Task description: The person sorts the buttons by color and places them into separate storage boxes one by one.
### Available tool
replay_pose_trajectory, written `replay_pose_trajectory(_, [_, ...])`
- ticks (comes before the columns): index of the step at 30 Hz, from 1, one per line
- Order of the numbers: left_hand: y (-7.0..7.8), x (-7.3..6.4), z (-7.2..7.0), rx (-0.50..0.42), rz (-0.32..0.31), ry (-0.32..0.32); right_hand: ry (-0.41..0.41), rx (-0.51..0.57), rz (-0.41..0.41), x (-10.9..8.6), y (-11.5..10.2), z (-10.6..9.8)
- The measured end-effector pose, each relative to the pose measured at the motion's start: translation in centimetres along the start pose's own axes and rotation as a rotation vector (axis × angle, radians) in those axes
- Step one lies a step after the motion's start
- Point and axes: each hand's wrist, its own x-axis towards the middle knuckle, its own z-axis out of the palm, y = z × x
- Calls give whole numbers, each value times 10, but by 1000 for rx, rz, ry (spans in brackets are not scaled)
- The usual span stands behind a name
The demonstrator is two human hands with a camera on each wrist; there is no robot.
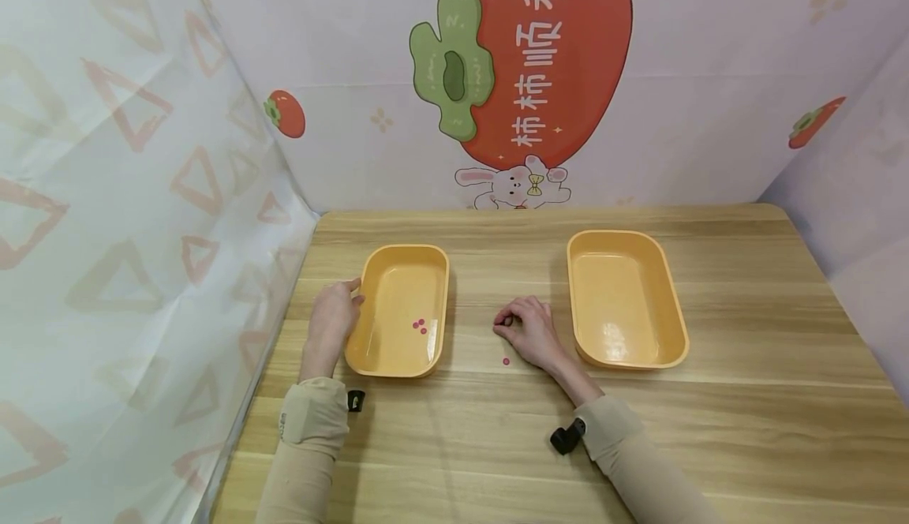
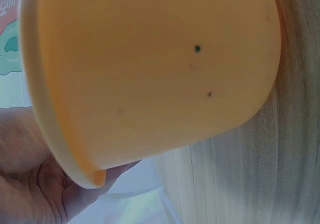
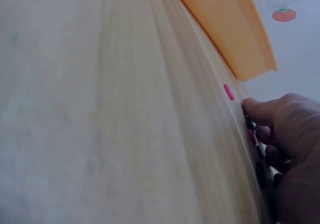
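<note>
The big wood table (image 1: 454, 461) held two yellow-orange plastic tubs, L tub (image 1: 390, 295) and R tub (image 1: 618, 295). Step looked like picking up bits; next prob. called for a soft pinch. The R hand (image 1: 533, 337) was low btwn tubs, fingers bent, grip narrow over small round black bits (image 3: 260, 175); couldn't tell if it held any. The L hand (image 1: 331, 320) gripped the L tub's rim. Three small round pink bits (image 1: 421, 322) sat in that tub; 1 pink bit (image 1: 506, 361) lay by the R hand.
</note>
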Motion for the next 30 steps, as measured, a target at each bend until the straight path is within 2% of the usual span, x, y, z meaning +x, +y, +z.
replay_pose_trajectory(4, [-1, 0, 0, 3, -1, 2, 8, 67, -7, 0, 2, -2])
replay_pose_trajectory(11, [-1, 0, 1, 12, 6, 12, 19, 258, 82, 2, 3, -14])
replay_pose_trajectory(17, [0, 0, 0, 8, 0, 8, 19, 300, 103, 5, -11, -25])
replay_pose_trajectory(24, [0, 0, 0, 4, -4, 0, 10, 331, 13, 18, -50, -31])
replay_pose_trajectory(30, [0, 0, 1, 3, -2, 2, 15, 360, -93, 32, -79, -16])
